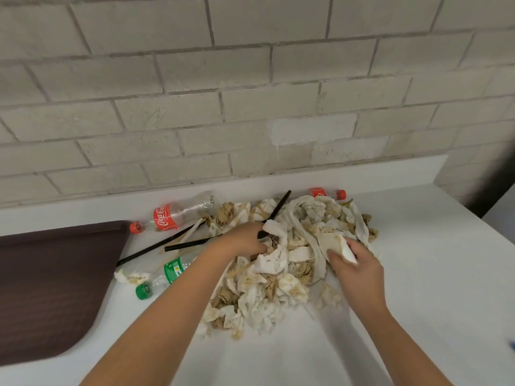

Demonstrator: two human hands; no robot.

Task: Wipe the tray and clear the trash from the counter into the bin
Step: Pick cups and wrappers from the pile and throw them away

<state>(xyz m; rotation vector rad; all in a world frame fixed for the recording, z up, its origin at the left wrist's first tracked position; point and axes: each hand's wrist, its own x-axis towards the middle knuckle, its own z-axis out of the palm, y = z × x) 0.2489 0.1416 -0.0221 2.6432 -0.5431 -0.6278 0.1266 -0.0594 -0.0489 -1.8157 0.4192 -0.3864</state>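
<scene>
On the white counter (418, 288), hard against the brick wall (250, 93) — a heap of crumpled, stained napkins (281, 285); dug into its middle, the left hand (245, 240), fingers curled down around a white wad, just beside the bowl of a black spoon (274, 213); at the heap's right edge, the right hand (354, 266), thumb and fingers pinching one white piece; far left, flat on the counter and apart from the heap, the dark brown tray (50, 288); between tray and heap, a red-labelled cola bottle (172, 215) on its side, a green-capped bottle (164, 274) partly under the left forearm, black straws (184, 245) — behind the heap, a second red-capped bottle (328, 194).
</scene>
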